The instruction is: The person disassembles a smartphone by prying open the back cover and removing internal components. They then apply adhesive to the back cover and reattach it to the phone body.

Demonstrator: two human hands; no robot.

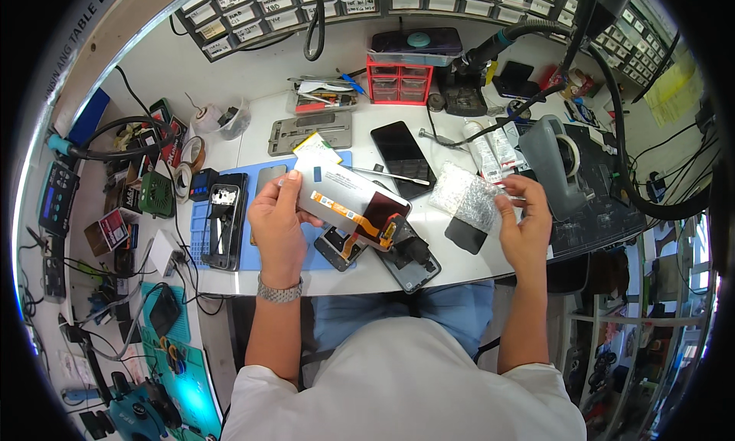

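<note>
Left hand (279, 215), nine o'clock, has fingers clamped on a phone screen (337, 188); right hand (528, 220), three o'clock, pinches bubble wrap (465, 194).

handwritten labels mark your drawers (357, 4) around twelve o'clock; capital lettering runs along the pale beam (88, 37) at ten; small dark print covers the silver panel (337, 187) you hold near the dial's centre.

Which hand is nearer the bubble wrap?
Right: the right hand is at the right edge of the bubble wrap. The left hand is well to its left, holding the screen.
</note>
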